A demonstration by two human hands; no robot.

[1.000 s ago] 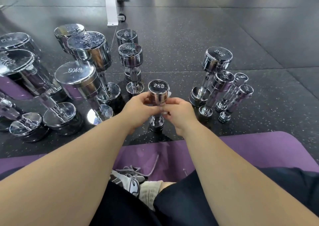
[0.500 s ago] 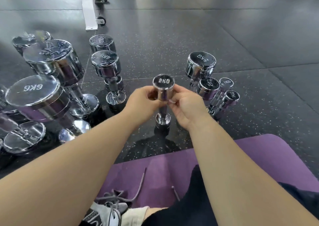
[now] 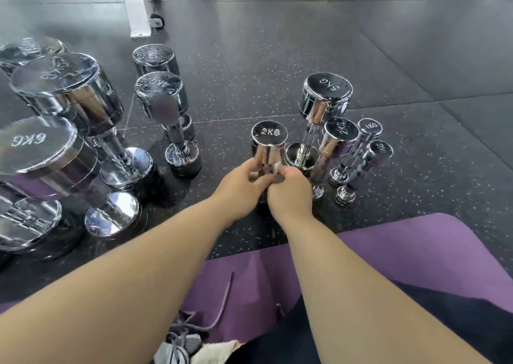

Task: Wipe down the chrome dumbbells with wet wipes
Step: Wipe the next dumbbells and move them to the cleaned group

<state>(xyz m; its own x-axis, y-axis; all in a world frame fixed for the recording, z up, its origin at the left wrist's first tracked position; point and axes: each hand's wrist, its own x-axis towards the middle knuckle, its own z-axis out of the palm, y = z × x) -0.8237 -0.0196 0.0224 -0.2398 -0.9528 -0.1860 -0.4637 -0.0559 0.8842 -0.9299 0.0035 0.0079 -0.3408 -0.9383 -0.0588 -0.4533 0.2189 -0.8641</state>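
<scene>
Shoe: a grey shoe (image 3: 180, 344) with loose laces, much closer to the person than the 2KG dumbbell (image 3: 268, 144).
Purple mat: the purple mat (image 3: 416, 247) lies flat, just on the near side of the 2KG dumbbell. Legs in black clothes (image 3: 430, 316) rest on it.
Left hand: the left hand (image 3: 238, 186) is on the left side of the 2KG dumbbell's thin bar, just under the top end. Its fingers curl round the bar.
Right hand: the right hand (image 3: 291, 194) is on the right side of the same bar and touches the left hand. Its fingers pinch the wet wipe.
Wet wipe: a small white wet wipe (image 3: 276, 167), pressed on the bar of the 2KG dumbbell. Most of it is hidden.
2KG dumbbell: shiny and upright over the black speckled floor (image 3: 249, 66). Its bottom end is hidden behind the hands.
Right of the 2KG dumbbell: the 5KG dumbbell (image 3: 324, 100), the other 2KG dumbbell (image 3: 337, 138), the near 1KG dumbbell (image 3: 377, 152) and the far 1KG dumbbell (image 3: 367, 130). They all stand on end, close together.
Left of the 2KG dumbbell: the 4KG dumbbell (image 3: 163, 100) stands on end. The back dumbbell (image 3: 154, 58) is right behind it, and its number is too blurry to read.
Far left of the 2KG dumbbell: the 6KG dumbbell (image 3: 39, 152) and the big dumbbell (image 3: 69, 91) behind it.
Far behind the 2KG dumbbell: a white bench leg (image 3: 137, 11) with a small black wheel.
</scene>
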